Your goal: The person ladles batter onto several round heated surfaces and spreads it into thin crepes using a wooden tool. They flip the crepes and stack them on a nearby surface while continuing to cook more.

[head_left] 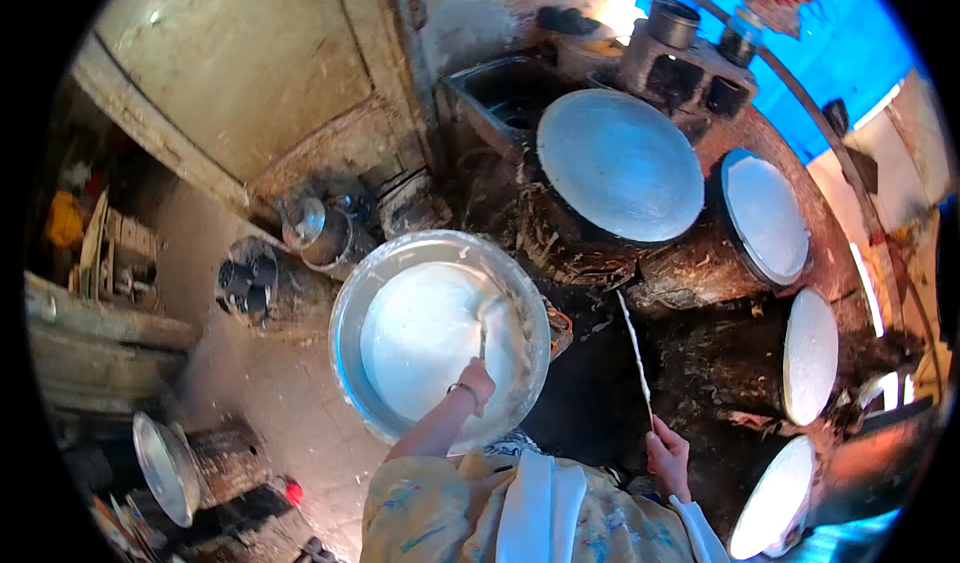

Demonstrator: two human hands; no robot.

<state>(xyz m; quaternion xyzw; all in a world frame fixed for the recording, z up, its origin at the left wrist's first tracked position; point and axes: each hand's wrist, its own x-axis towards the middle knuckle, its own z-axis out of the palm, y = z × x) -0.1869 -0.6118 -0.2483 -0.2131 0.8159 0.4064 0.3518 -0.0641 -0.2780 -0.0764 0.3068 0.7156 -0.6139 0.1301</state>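
Observation:
A wide metal basin (343, 358) of white batter-like liquid (415, 318) stands in front of me. Over its right side reaches my left hand (474, 385), a bracelet on the wrist, closed round the handle of what looks like a ladle (493, 315). The ladle's far end lies in the basin, coated white and hard to make out. To the right of the basin, my right hand (668, 455) grips the lower end of a long thin stick (634, 348), smeared whitish. Its tip points up toward the stove's dark front, below a large round pale-topped griddle (620, 168).
More round pale discs, a far one (766, 218), a middle one (811, 356) and a near one (775, 498), line the sooty stove on the right. A metal pot (325, 238) and a block (262, 283) stand left of the basin. A metal bowl (163, 471) rests lower left.

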